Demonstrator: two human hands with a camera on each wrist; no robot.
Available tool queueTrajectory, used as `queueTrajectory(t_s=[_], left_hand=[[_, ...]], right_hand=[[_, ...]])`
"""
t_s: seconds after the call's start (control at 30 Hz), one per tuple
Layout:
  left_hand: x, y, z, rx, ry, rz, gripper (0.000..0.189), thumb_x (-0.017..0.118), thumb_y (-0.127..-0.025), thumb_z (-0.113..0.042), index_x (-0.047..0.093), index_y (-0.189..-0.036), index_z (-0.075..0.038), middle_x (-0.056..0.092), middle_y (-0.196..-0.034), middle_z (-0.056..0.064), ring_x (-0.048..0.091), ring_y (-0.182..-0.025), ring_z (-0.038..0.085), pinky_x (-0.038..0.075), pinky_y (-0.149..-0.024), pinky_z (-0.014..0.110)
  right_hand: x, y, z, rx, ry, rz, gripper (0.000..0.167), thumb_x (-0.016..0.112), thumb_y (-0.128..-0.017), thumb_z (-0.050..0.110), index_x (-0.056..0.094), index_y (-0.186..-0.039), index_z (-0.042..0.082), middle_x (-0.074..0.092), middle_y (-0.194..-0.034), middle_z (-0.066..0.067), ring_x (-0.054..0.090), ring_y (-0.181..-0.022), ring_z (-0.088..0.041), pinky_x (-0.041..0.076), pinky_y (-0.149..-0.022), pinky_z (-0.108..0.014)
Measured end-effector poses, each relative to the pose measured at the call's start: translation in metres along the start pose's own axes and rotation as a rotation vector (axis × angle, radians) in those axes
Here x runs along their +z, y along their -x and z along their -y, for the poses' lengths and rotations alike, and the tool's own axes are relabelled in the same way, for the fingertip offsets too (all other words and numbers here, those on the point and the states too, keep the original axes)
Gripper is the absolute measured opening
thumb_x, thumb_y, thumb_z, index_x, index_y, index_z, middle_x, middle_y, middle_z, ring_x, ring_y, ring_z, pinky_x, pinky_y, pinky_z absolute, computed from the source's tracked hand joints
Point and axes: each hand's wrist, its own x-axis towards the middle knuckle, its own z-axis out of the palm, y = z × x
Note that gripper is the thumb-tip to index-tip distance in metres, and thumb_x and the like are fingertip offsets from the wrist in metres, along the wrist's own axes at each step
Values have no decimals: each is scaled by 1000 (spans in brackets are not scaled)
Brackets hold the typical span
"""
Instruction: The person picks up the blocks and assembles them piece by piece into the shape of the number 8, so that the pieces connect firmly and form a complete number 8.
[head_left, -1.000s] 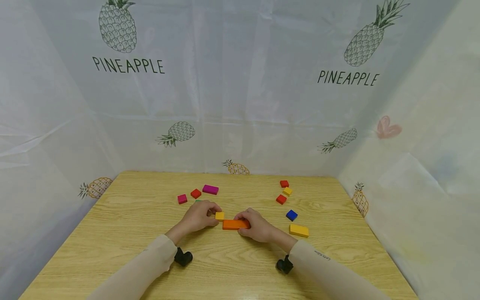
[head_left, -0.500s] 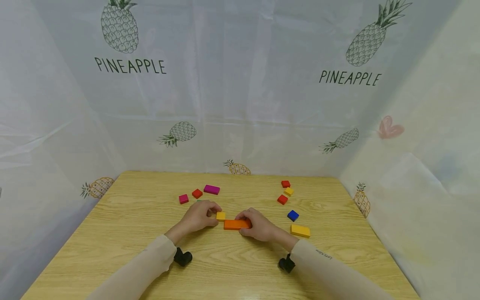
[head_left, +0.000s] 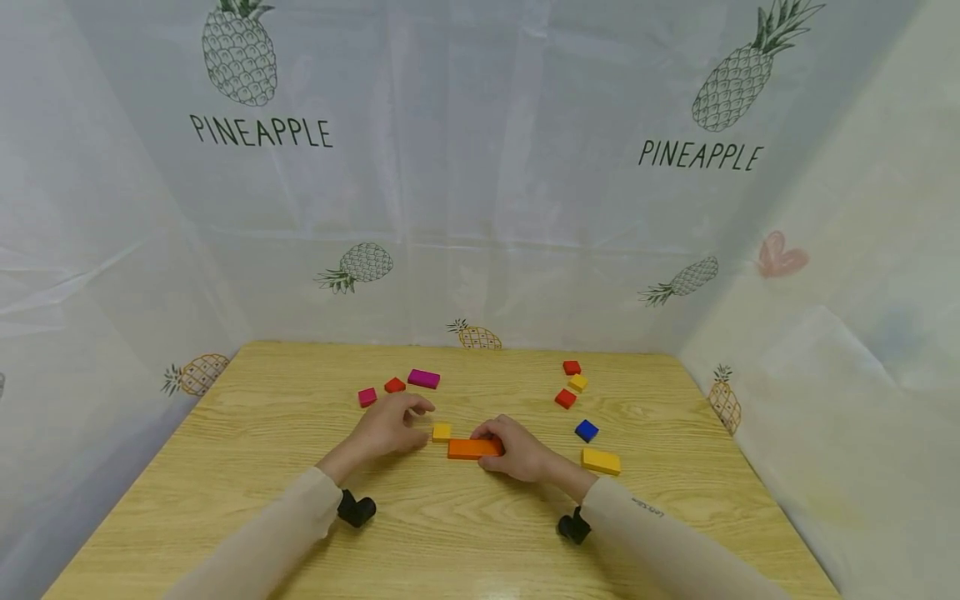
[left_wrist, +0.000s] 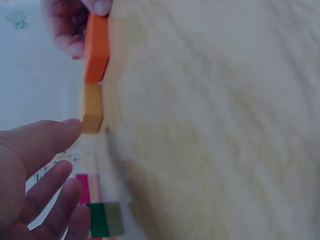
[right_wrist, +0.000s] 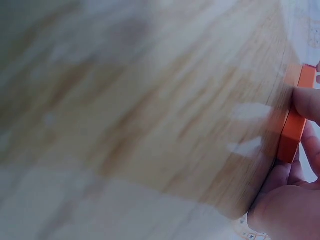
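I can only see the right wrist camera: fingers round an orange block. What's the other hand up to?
Observer: The left hand is open and holds nothing.
Operator: Oh! Is anything next to my orange block?
Observer: Yes, a small yellow block lies by the end of the orange block away from the right hand.
Operator: Any colours there I'd never guess?
Observer: Green: the left wrist view shows a green block just past the left hand.
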Motion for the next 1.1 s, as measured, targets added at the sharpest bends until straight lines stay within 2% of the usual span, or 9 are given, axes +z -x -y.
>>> queueTrajectory(t_s=[0.13, 0.43, 0.57, 0.87, 1.1], left_hand=[[-11, -2, 6, 20, -5, -18, 44, 88, -88, -13, 75, -129, -11, 73, -122, 7, 67, -96, 20, 58, -88, 42], [-28, -8, 17, 26, -102, -33, 45, 87, -90, -14, 73, -133, -10, 72, -126, 9, 65, -112, 31, 54, -99, 52], [-29, -9, 22, 38, -125, -22, 42, 87, -90, -13, 74, -130, -8, 71, -123, 10, 65, -109, 30, 53, -99, 52], [-29, -11, 36, 52, -123, -20, 40, 87, -89, -14, 75, -127, -8, 70, -113, 7, 62, -96, 23, 54, -89, 47], [-27, -13, 43, 27, -127, -10, 39, 87, -90, -16, 75, -126, -10, 69, -110, 4, 64, -97, 22, 56, -89, 46]], right_hand=[[0, 0, 0, -2, 4, 3, 28, 76, -99, 15, 69, -125, 9, 61, -112, -1, 50, -97, -15, 46, -87, -31], [-1, 0, -1, -3, -3, 5, 28, 76, -99, 15, 69, -126, 9, 60, -113, -1, 50, -97, -16, 46, -87, -31], [0, 0, -3, -6, -5, 4, 28, 76, -99, 15, 69, -125, 9, 60, -112, -1, 50, -97, -16, 45, -87, -31], [1, -1, -6, -10, -11, 9, 28, 77, -99, 16, 69, -125, 9, 59, -111, -1, 49, -95, -15, 44, -86, -30], [-1, 0, -3, -6, -13, 14, 28, 76, -100, 15, 69, -125, 9, 60, -112, -2, 49, -96, -15, 44, -86, -30]])
